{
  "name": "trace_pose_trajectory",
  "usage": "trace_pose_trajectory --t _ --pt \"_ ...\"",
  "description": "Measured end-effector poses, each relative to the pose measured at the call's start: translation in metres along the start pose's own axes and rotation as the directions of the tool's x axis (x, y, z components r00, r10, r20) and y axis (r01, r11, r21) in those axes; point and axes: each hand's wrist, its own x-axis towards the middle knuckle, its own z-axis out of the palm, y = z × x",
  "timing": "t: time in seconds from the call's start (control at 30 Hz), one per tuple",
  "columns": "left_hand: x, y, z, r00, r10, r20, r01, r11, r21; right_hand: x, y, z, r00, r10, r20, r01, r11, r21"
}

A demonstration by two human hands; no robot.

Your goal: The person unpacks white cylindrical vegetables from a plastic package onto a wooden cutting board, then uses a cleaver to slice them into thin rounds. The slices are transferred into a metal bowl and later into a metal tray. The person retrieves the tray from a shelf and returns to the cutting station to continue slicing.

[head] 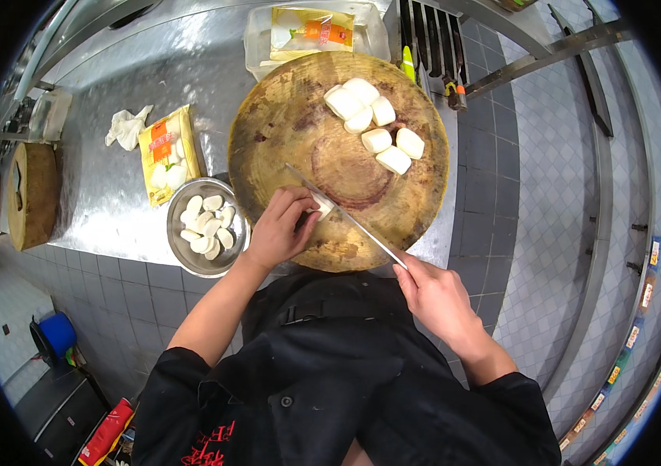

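Observation:
My left hand (285, 226) presses a white steamed bun piece (323, 207) against the round wooden chopping block (283, 140), fingers curled over it. In my right hand (436, 294) is a kitchen knife (359, 226), its blade seen nearly edge-on and lying across the block beside the piece. The blade runs close to my left fingertips; whether it touches the piece, I cannot tell. Several whole white buns (360, 105) sit in two groups on the far right part of the block. Left of my left hand, a steel bowl (174, 254) holds several white oval slices (212, 226).
A yellow food packet (168, 152) and a crumpled white cloth (126, 127) lie on the steel table (91, 192). Behind the block stands a plastic tub (255, 49) with another packet (311, 32). A knife rack (432, 43) is at the back right, a second wooden block (36, 195) far left.

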Motion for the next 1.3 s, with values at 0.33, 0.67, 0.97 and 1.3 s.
trace_pose_trajectory --t 0.33,0.67,0.97,1.3 --pt "-0.001 -0.003 0.002 0.998 0.05 -0.04 -0.049 0.999 0.023 0.061 0.002 0.041 0.996 0.043 0.081 -0.057 0.982 0.177" --pt "-0.006 -0.002 0.003 0.998 0.02 -0.06 -0.019 1.0 0.018 0.009 -0.005 0.006 0.999 -0.038 -0.037 0.04 0.999 0.036" --pt "-0.004 -0.004 0.002 0.996 0.056 -0.073 -0.058 0.998 -0.019 0.061 -0.012 0.044 0.998 0.022 0.062 -0.026 0.997 0.069" --pt "-0.01 -0.004 0.006 0.993 0.068 -0.101 -0.061 0.996 0.064 0.021 -0.001 0.017 0.999 -0.023 -0.033 0.027 0.99 0.14"
